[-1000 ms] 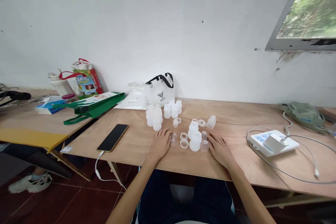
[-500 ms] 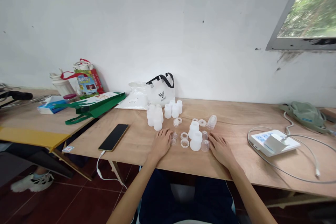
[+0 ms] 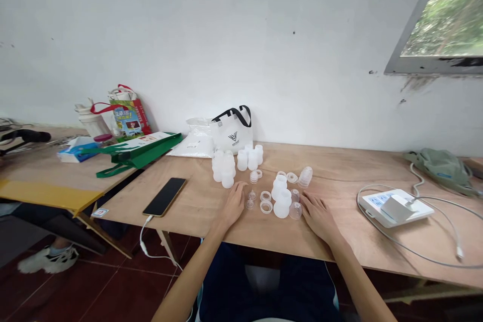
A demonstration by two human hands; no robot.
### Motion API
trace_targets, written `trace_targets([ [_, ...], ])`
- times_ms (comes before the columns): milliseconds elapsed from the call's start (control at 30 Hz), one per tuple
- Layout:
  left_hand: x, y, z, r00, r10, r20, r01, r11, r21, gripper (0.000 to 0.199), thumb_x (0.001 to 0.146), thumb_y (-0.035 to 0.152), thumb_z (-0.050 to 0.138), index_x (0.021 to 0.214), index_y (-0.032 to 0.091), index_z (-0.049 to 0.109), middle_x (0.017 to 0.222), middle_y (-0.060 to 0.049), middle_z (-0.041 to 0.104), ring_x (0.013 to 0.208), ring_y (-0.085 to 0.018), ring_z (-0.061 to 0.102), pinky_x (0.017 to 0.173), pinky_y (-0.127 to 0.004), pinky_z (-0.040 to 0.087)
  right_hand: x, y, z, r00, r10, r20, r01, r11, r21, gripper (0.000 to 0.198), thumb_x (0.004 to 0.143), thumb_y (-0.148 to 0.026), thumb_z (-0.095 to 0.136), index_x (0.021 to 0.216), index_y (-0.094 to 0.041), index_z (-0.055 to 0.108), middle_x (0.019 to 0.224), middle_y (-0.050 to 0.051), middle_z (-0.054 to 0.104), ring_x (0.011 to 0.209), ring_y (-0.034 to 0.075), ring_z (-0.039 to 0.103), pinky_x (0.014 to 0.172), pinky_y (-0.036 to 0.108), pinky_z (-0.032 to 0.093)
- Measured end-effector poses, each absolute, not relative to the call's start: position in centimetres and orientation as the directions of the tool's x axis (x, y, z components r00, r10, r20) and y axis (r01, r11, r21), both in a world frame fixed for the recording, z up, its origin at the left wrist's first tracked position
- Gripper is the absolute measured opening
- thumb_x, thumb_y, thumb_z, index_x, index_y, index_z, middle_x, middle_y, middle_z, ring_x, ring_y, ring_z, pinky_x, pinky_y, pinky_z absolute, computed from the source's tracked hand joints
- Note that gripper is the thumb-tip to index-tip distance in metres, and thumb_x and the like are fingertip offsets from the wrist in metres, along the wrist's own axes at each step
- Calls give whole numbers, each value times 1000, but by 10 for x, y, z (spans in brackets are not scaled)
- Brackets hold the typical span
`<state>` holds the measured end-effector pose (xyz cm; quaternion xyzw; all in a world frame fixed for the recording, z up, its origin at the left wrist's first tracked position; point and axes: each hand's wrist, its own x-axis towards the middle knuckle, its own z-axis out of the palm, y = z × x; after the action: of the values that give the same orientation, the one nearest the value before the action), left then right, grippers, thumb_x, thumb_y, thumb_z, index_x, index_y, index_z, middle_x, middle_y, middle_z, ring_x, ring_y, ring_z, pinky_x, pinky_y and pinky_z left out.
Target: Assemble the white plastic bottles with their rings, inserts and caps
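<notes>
My left hand (image 3: 231, 205) is at the table, fingers stretched forward and nothing visibly held. Just to its right lie clear silicone nipples (image 3: 251, 200), and a cluster of milky-white small bottles (image 3: 227, 171) stands beyond its fingertips. On the right, my right hand (image 3: 319, 214) rests flat with its fingers apart. Beside it sit clear dome caps (image 3: 295, 210) and a row of white bottles (image 3: 282, 204). White screw rings (image 3: 266, 206) lie between the nipples and that row. A stack of clear caps (image 3: 305, 176) leans behind my right hand.
A phone (image 3: 165, 197) on a cable lies at left. More white bottles (image 3: 252, 160) stand before a white tote bag (image 3: 232, 133) and a plastic packet (image 3: 194, 142). A white power box (image 3: 392, 207) with looped cables and a green cloth bag (image 3: 439, 171) are at right.
My left hand has turned slightly and its fingers have drawn closer together, shifting a little forward. My right hand stays put. The view has shifted slightly.
</notes>
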<state>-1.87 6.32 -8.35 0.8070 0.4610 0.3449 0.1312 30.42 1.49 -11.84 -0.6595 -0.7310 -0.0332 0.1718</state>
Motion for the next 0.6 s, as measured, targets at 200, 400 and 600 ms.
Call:
trace_targets([
  [200, -20, 47, -46, 377, 820, 432, 580, -572, 580, 26, 89, 7, 36, 106, 23, 48, 111, -6, 59, 98, -20, 59, 91, -34, 50, 302, 14, -108, -17, 926, 377, 882, 191, -431, 51, 105, -38, 28, 152, -26, 42, 157, 11, 49, 145, 27, 44, 117, 54, 36],
  [400, -24, 30, -33, 473, 850, 231, 688, -521, 505, 19, 101, 22, 36, 105, 24, 54, 111, -5, 64, 95, -23, 64, 83, -35, 50, 294, 4, -84, 185, 828, 530, 712, 259, -653, 48, 102, -45, 39, 143, -23, 50, 142, 15, 58, 124, 29, 60, 103, 47, 49],
  [600, -25, 31, -42, 528, 834, 161, 697, -534, 478, 15, 102, 28, 45, 107, 25, 59, 110, -5, 68, 94, -25, 65, 81, -35, 50, 262, -18, -58, 282, 661, 696, 701, 353, -619, 35, 102, -46, 46, 117, -20, 64, 96, 10, 73, 77, 22, 66, 69, 34, 52],
])
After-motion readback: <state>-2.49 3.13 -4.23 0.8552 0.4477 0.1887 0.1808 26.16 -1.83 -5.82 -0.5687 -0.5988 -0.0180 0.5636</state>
